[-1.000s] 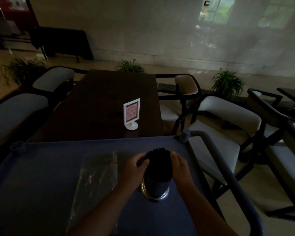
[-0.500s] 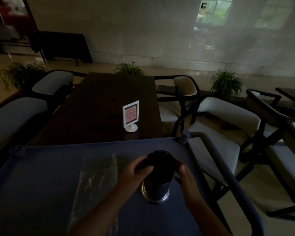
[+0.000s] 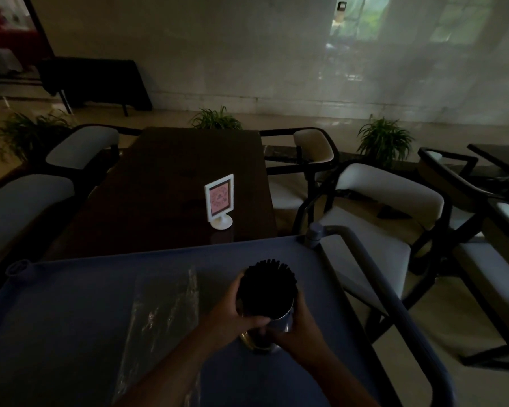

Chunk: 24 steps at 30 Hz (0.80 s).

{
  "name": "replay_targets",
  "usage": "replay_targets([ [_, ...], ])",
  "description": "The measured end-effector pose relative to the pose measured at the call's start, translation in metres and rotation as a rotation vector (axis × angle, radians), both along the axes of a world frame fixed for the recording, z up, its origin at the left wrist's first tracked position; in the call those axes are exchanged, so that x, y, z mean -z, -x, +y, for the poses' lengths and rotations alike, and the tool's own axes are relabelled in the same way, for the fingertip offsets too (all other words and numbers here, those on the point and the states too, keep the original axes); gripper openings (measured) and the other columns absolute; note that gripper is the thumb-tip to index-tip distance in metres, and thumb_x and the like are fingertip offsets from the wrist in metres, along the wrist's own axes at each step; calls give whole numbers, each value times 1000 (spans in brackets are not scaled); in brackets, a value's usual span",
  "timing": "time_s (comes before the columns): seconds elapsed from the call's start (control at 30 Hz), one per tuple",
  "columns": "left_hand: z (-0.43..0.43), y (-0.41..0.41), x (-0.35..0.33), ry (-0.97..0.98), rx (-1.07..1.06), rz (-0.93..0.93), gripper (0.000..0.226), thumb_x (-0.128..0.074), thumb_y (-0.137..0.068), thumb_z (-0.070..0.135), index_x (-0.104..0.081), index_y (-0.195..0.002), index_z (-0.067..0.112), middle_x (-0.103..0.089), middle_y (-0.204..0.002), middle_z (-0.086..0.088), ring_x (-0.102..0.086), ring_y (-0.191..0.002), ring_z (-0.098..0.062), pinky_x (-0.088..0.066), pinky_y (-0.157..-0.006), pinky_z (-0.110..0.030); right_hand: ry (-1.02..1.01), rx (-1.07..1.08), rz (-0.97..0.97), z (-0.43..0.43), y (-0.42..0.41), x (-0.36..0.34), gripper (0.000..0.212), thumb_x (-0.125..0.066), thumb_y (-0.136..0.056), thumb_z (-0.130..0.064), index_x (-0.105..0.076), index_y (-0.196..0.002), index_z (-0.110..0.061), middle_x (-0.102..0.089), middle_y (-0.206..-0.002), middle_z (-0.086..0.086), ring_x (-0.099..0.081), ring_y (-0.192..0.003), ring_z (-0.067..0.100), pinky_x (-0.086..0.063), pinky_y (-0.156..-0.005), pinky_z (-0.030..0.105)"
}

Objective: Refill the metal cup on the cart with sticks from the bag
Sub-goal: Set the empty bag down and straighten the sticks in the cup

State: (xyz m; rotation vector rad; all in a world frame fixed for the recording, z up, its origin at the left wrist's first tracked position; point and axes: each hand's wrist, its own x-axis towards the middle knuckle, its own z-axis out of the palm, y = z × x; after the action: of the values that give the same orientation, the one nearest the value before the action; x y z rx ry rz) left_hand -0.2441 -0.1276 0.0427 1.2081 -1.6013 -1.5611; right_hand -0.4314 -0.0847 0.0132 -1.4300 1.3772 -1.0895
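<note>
A metal cup (image 3: 279, 321) stands on the grey-blue cart top (image 3: 71, 304), right of centre, packed with a thick bundle of dark sticks (image 3: 268, 286) that rise well above its rim. My left hand (image 3: 232, 309) wraps the left side of the bundle and cup. My right hand (image 3: 294, 327) wraps the right side of the cup, and the fingers of both hands meet in front. A flat clear plastic bag (image 3: 162, 315) lies on the cart to the left of the cup; I cannot tell what it holds.
The cart's tubular handle (image 3: 373, 277) runs along its right side. Beyond the cart is a dark wooden table (image 3: 165, 183) with a small white sign stand (image 3: 219, 201). White-cushioned chairs (image 3: 382, 218) flank the table, and potted plants stand behind.
Both hands have slid lower and closed in around the cup and stick bundle, fingers now meeting at the front. The view has shifted slightly.
</note>
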Motion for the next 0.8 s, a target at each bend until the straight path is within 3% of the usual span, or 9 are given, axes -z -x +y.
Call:
replay_targets([
  [0.13,-5,8,0,-18,-82,-5,90,-87,-66,20,-36,-136,43,-53,-138,10,-48,-129,-8,-43,-108,-33,-12,27,-36,-6,0,1,110,-92,-57,-20,-27,-146,-29,-47,-144,-12,-44,-133,-2,-40,-102,13],
  [0.2,-7,13,-1,-23,-104,8,79,-83,-71,7,-41,-132,36,-58,-130,8,-53,-123,-9,-47,-102,-26,-18,10,-47,-8,2,2,110,-92,-57,-21,-27,-147,-25,-50,-143,-7,-46,-133,4,-42,-106,22],
  [0.33,-9,19,-3,-7,-118,18,79,-82,-69,-4,-44,-136,15,-62,-122,5,-60,-106,7,-50,-90,-14,-40,-16,-65,-10,5,6,105,-92,-60,-14,-31,-145,-16,-52,-141,-1,-50,-129,3,-43,-100,16],
  [0.47,-11,17,0,8,-183,1,69,-82,-70,-4,-50,-131,5,-65,-123,-10,-63,-107,-12,-52,-87,-16,-62,-43,-109,-9,6,8,96,-91,-60,-9,-38,-140,-19,-58,-137,-2,-52,-130,14,-46,-104,33],
  [0.63,-13,17,3,-47,-239,58,51,-82,-74,6,-60,-119,17,-71,-115,-2,-67,-103,-11,-54,-81,-18,-75,-67,-104,-10,9,7,94,-94,-57,-26,-43,-135,-37,-58,-133,-22,-53,-125,2,-49,-91,18],
  [0.8,-12,21,0,-57,-285,68,38,-77,-78,0,-63,-104,24,-72,-100,6,-69,-92,-4,-54,-74,-15,-43,-85,-101,-11,9,6,87,-95,-58,-27,-49,-127,-53,-59,-133,-18,-54,-126,5,-52,-90,24],
])
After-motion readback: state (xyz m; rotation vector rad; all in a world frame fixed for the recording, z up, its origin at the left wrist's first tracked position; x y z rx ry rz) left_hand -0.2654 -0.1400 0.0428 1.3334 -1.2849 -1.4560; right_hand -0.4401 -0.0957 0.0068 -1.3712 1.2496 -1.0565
